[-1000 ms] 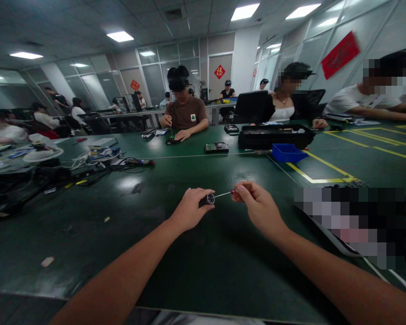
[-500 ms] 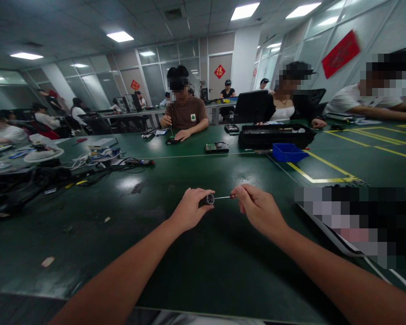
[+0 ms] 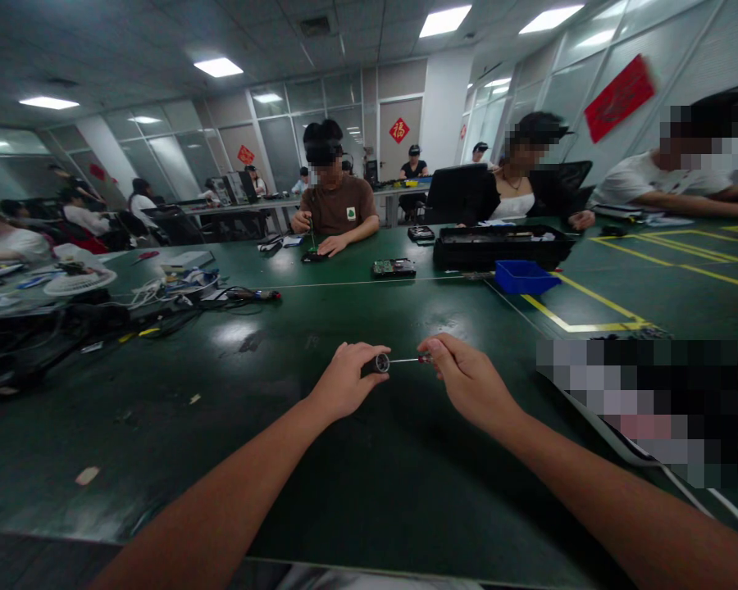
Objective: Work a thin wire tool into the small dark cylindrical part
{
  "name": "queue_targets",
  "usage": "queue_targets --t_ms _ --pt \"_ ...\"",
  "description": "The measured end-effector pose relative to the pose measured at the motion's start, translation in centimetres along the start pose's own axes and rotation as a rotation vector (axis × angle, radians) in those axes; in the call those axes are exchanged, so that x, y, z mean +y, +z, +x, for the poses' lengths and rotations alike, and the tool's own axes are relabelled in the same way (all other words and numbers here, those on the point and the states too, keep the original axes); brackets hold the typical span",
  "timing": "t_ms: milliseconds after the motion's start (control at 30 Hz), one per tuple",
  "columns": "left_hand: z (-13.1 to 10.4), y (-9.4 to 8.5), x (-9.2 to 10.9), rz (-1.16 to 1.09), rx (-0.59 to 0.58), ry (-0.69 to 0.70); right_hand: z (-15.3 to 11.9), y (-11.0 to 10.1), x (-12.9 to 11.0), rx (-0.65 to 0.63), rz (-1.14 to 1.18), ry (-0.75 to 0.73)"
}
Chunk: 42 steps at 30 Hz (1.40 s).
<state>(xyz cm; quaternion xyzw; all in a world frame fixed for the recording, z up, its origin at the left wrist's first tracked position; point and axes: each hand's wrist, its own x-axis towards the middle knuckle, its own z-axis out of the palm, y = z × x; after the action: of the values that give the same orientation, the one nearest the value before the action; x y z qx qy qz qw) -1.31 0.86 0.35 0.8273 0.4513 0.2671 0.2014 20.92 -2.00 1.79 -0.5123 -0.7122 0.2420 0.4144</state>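
Between the thumb and fingers of my left hand (image 3: 346, 378) is a small dark cylindrical part (image 3: 381, 363) with a silvery round end turned toward the right. My right hand (image 3: 464, 373) is closed on the red handle of a screwdriver (image 3: 404, 360). Its thin metal shaft points left, and the tip meets the rim of the round part or lies just in front of it. Which of these I cannot tell. Both hands are above the green table (image 3: 344, 492). My right fingers hide most of the handle.
Ahead lie a circuit board device (image 3: 394, 268), a blue bin (image 3: 525, 277) and a long black tray (image 3: 501, 250). Cables and tools (image 3: 246, 293) are heaped at the left. A blurred-out object (image 3: 640, 410) rests at the right. People sit across the table.
My right fingers have shifted slightly on the screwdriver handle, and more of the red shows. My left hand and the round part have barely moved.
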Motion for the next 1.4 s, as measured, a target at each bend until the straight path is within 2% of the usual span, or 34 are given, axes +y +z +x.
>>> queue_targets --t_ms 133,367,600,667,733,800,833,933,1033,1267,1400 --pt "0.1 0.0 -0.1 0.001 0.006 0.011 0.0 0.1 0.2 0.039 0.045 0.026" --pt "0.1 0.1 -0.3 -0.007 0.003 -0.011 0.0 0.0 0.1 -0.031 0.089 0.061" --pt "0.1 -0.2 0.1 -0.032 0.019 -0.031 0.5 0.5 0.2 0.095 0.450 0.158" --pt "0.1 -0.4 0.3 -0.031 0.049 0.010 0.9 0.5 0.5 0.151 0.664 0.245" --pt "0.2 -0.6 0.2 0.004 0.065 0.058 1.3 0.6 0.9 0.135 0.896 0.410" --pt "0.3 -0.7 0.0 0.053 0.045 0.057 1.7 0.7 1.3 0.179 0.947 0.548" --pt "0.4 -0.6 -0.2 0.069 0.025 0.039 1.7 0.8 1.4 0.209 0.935 0.571" --pt "0.5 -0.5 -0.8 0.086 -0.022 -0.007 1.7 1.0 1.6 0.270 0.851 0.509" --pt "0.5 -0.4 -1.0 0.062 -0.010 -0.031 1.5 1.0 1.6 0.294 0.778 0.404" --pt "0.2 -0.5 -0.1 -0.035 0.005 -0.129 1.1 0.5 1.6 0.288 0.675 0.297" --pt "0.1 -0.5 0.5 -0.012 -0.039 -0.154 1.1 0.5 1.2 0.292 0.673 0.266"
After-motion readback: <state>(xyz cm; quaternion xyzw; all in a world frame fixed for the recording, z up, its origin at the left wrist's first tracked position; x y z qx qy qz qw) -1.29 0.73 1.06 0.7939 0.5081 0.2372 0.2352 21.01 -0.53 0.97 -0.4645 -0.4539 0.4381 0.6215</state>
